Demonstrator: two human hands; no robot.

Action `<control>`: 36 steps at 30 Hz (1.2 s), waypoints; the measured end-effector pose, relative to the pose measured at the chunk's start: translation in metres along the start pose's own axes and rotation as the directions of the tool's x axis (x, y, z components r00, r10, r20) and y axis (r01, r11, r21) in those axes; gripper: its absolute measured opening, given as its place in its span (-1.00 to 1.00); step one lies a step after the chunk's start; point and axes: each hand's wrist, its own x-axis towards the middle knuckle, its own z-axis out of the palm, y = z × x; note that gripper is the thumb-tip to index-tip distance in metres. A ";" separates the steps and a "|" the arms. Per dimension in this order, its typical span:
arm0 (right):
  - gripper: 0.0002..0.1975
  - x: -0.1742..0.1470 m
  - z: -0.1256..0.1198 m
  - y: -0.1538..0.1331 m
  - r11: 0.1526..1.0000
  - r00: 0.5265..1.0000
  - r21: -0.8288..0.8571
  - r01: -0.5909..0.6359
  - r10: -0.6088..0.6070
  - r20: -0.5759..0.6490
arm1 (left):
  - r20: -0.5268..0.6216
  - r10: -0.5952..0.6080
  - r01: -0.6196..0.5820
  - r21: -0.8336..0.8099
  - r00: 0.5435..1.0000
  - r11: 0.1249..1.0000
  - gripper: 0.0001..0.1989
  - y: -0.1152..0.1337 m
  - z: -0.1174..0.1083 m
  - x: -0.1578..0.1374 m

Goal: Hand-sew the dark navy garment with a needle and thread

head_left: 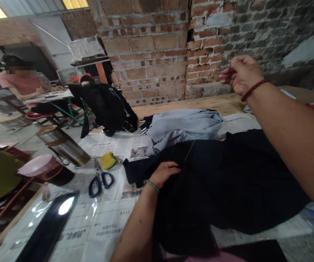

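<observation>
A dark navy piece of cloth (241, 174) lies spread in front of me, its folds reaching down to my lap. My left hand (164, 173) rests on its left part, thumb and fingers closed on a fold of it. High on the right, before the brick wall, my right hand (241, 72) pinches the end of a thin white thread (191, 148). The thread runs taut from the cloth beside my left fingertips up to that pinch. Whether a needle is also between the right fingertips is too small to tell.
Scissors (101, 182) with dark blue handles lie left of the cloth, near a yellow sponge-like piece (108, 161). Newspaper (105, 222) under clear plastic covers the table. Around it are a steel flask (67, 145), pink bowl (38, 165), black backpack (106, 109) and grey garment (184, 123). Another person (20, 80) sits behind.
</observation>
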 end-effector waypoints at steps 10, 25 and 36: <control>-0.94 -0.010 0.009 -0.001 0.999 1.000 0.046 0.002 -0.001 -0.022 | -0.002 -0.036 0.035 -0.062 0.999 0.997 -0.77 0.001 -0.002 -0.001; -0.76 -0.205 0.049 0.080 0.708 0.359 -0.306 0.636 0.079 0.930 | -0.096 0.107 -0.110 -0.031 0.990 0.993 -0.81 0.005 -0.002 -0.002; -0.73 -0.219 0.049 0.084 0.735 0.280 -0.228 0.638 0.055 0.959 | -0.062 0.138 -0.140 -0.032 0.989 0.990 -0.81 0.004 -0.002 -0.002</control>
